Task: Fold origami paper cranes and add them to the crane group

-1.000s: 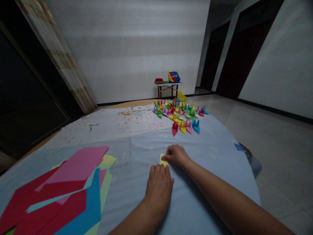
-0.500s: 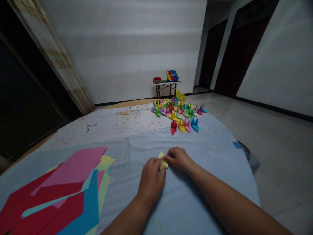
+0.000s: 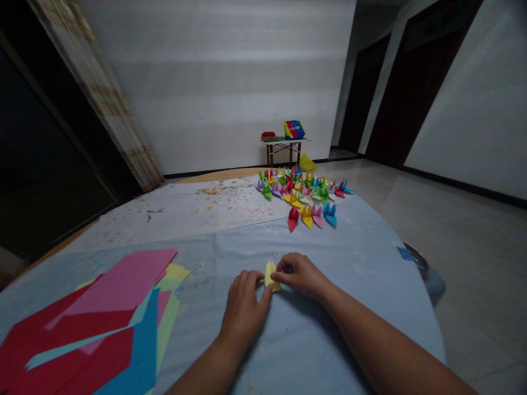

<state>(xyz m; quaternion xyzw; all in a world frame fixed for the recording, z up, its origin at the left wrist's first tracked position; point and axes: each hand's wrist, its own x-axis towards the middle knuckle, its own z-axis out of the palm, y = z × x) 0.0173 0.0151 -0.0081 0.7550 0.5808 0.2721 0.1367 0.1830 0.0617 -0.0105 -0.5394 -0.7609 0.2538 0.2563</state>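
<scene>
A small piece of folded yellow paper (image 3: 270,272) lies on the cloth-covered table between my two hands. From the left, my left hand (image 3: 246,299) grips its edge, with the thumb on the lower part and the index finger at the side. My right hand (image 3: 299,274) pinches the paper's right side between thumb and index finger. Farther off stand several folded paper cranes (image 3: 307,216) in red, yellow, pink and blue, with a larger cluster of cranes (image 3: 294,186) behind them.
Loose sheets of coloured paper (image 3: 123,282) are piled at the left of the round table (image 3: 214,329). Beyond the table, a small stand (image 3: 284,141) holds a colourful box (image 3: 293,129) and a red item. A stool-like object (image 3: 424,269) is at the right edge.
Both hands still hold the yellow paper. My left hand has shifted slightly left and its fingers have spread from the paper's top, showing more of it. The view has tilted a little.
</scene>
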